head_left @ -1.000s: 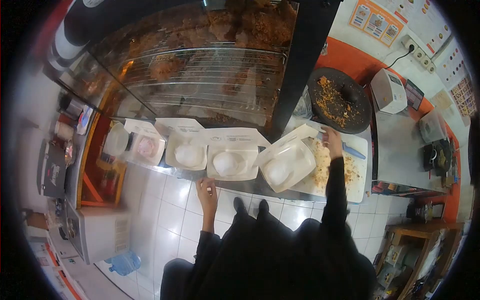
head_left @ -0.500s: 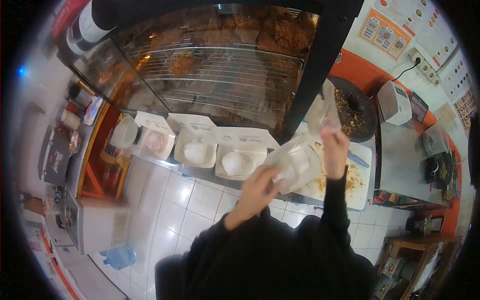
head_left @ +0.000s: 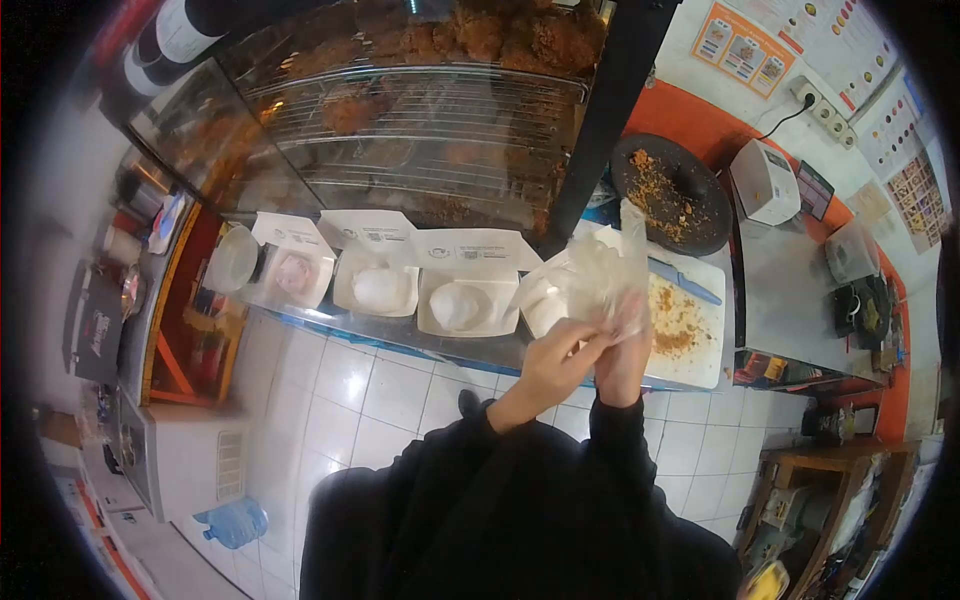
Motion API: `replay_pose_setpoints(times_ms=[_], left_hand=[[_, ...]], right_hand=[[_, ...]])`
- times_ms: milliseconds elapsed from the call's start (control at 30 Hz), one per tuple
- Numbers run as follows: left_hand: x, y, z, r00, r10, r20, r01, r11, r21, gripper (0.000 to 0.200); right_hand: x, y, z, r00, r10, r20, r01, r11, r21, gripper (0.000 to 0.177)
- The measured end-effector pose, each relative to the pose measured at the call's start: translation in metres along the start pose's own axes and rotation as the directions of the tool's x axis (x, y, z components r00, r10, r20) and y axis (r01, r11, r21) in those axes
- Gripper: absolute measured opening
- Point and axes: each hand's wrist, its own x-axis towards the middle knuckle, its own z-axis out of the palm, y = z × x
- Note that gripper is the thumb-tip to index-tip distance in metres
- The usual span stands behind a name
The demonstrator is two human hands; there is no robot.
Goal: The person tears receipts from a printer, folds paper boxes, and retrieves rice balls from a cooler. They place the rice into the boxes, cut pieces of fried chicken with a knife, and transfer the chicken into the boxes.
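Observation:
Both of my hands are together over the counter, at a thin clear plastic piece (head_left: 605,270) that looks like a disposable glove. My left hand (head_left: 555,368) pinches its lower edge from the left. My right hand (head_left: 622,350) is upright at the same edge, its fingertips partly behind the film and closed on it. Behind the plastic stands an open paper box (head_left: 540,305), partly covered. To its left, a white paper box (head_left: 497,325) holds a rounded white mound, probably wrapped rice (head_left: 455,306). A second such box (head_left: 345,295) holds another mound (head_left: 380,290).
Further left are a box with a pinkish wrapped lump (head_left: 295,274) and a clear tub (head_left: 232,260). A glass cabinet (head_left: 450,120) with fried food rises behind. At right lie a crumb-strewn cutting board (head_left: 690,345), a blue-handled knife (head_left: 685,281) and a dark stone mortar (head_left: 715,200).
My right hand has come down and left with the plastic, and my left hand has left the rightmost box to meet it. The view has shifted slightly.

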Motion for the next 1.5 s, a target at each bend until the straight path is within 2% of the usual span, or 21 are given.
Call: replay_pose_setpoints(times_ms=[33,67,133,333,400,433,500,533,600,667,700,767,833,967,1033,1100,1167,1233,1333,1400,1500], left_hand=[[-0.006,0.001,-0.001,1.000,-0.002,-0.002,0.002,1.000,0.004,0.017],[-0.014,-0.002,-0.001,1.000,0.004,0.020,-0.005,0.999,0.046,0.016],[-0.023,-0.001,-0.001,0.999,0.002,0.037,-0.006,0.996,0.094,0.015],[-0.034,0.012,-0.002,0.992,0.106,0.069,-0.116,0.980,0.164,0.012],[-0.045,0.013,0.008,0.969,0.211,0.128,-0.207,0.977,-0.047,0.011],[-0.065,0.015,0.015,0.895,0.182,0.406,-0.161,0.983,-0.084,0.010],[-0.054,0.027,0.012,0.893,0.346,0.287,-0.375,0.926,0.050,0.008],[-0.051,0.025,0.010,0.899,0.340,0.277,-0.372,0.925,0.073,0.008],[-0.038,0.015,0.001,0.978,-0.068,0.197,0.082,0.994,-0.066,0.013],[-0.016,-0.003,-0.012,0.983,0.174,0.057,-0.176,0.983,0.045,0.023],[-0.008,-0.027,-0.012,0.987,0.148,-0.061,-0.132,0.969,0.209,0.031],[0.056,-0.060,-0.031,0.950,0.018,-0.310,0.069,0.961,0.267,0.045],[0.106,-0.113,-0.027,0.872,0.054,-0.486,0.137,0.927,0.348,0.054],[0.131,-0.162,-0.011,0.824,0.146,-0.548,0.240,0.785,0.571,0.060],[0.129,-0.171,-0.013,0.828,0.179,-0.532,0.223,0.765,0.605,0.062],[0.128,-0.179,-0.028,0.835,0.174,-0.522,0.205,0.782,0.588,0.063],[0.126,-0.189,-0.049,0.844,0.169,-0.509,0.195,0.788,0.584,0.064],[0.130,-0.201,-0.078,0.853,0.178,-0.490,0.175,0.788,0.590,0.064],[0.132,-0.221,-0.128,0.847,0.173,-0.503,0.192,0.782,0.593,0.065],[0.132,-0.234,-0.159,0.824,0.177,-0.538,0.244,0.746,0.620,0.064],[0.129,-0.253,-0.193,0.789,0.175,-0.589,0.321,0.701,0.637,0.063]], right_hand=[[0.000,0.001,-0.009,0.969,0.201,0.147,-0.224,0.960,0.166,0.049],[0.001,-0.001,-0.004,0.967,0.204,0.151,-0.229,0.959,0.166,0.049],[0.002,-0.010,0.017,0.859,0.390,0.332,-0.467,0.862,0.196,0.075],[0.011,-0.006,0.026,0.907,0.156,0.392,-0.349,0.799,0.490,0.082],[0.012,-0.013,0.035,0.881,0.179,0.439,-0.390,0.800,0.456,0.082],[0.013,-0.016,0.039,0.857,0.202,0.474,-0.422,0.804,0.419,0.082],[0.024,-0.012,0.032,0.794,0.204,0.572,-0.497,0.760,0.418,0.083],[0.026,-0.015,0.029,0.818,0.198,0.541,-0.468,0.774,0.425,0.080],[0.030,-0.024,0.031,0.858,0.178,0.482,-0.409,0.803,0.432,0.075],[0.041,-0.033,0.022,0.859,0.131,0.496,-0.347,0.860,0.373,0.075],[0.045,-0.038,0.017,0.870,0.071,0.489,-0.257,0.910,0.325,0.076],[0.047,-0.049,0.026,0.875,0.046,0.481,-0.209,0.934,0.291,0.076],[0.039,-0.058,0.050,0.990,0.040,0.138,-0.026,0.995,-0.100,0.075],[0.031,-0.043,0.089,0.996,-0.084,0.036,0.091,0.964,-0.251,0.072],[0.040,-0.033,0.092,0.983,-0.181,0.041,0.186,0.965,-0.183,0.069],[0.045,-0.034,0.098,0.959,-0.245,0.144,0.277,0.919,-0.280,0.067],[0.046,-0.030,0.114,0.950,-0.313,-0.004,0.285,0.869,-0.404,0.058],[0.054,-0.025,0.115,0.892,-0.399,0.211,0.451,0.788,-0.419,0.048],[0.075,-0.023,0.145,0.761,-0.412,0.501,0.649,0.480,-0.590,0.038],[0.095,-0.023,0.196,0.536,-0.514,0.670,0.808,0.081,-0.584,0.026],[0.129,-0.008,0.228,0.438,-0.476,0.762,0.619,-0.454,-0.640,0.035]])
